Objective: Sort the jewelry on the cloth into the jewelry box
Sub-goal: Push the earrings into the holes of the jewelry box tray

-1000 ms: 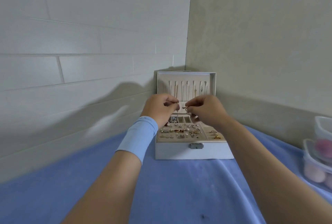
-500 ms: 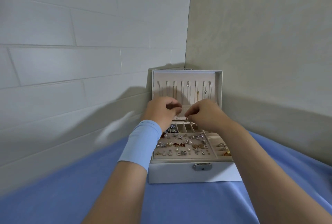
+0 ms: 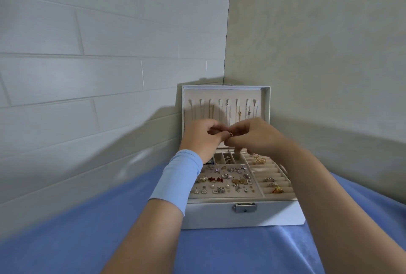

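A white jewelry box [image 3: 219,214] stands open on the blue cloth [image 3: 66,240] in the wall corner. Its tray holds several earrings [image 3: 222,180] and, in the slots at the right, rings [image 3: 272,184]. Thin necklaces [image 3: 239,114] hang on hooks inside the raised lid. Above the back of the tray, my left hand [image 3: 201,138] and my right hand [image 3: 252,135] meet fingertip to fingertip, both pinching one small reddish jewelry piece [image 3: 230,134]. A light blue band is around my left wrist.
Two walls meet right behind the box: a white panelled wall [image 3: 87,76] on the left and a plain beige wall [image 3: 318,54] on the right. The blue cloth spreads out in front of the box, towards me.
The view has come closer to the box and the containers at the right have left the frame. Both hands stay together over the tray, holding the small piece.
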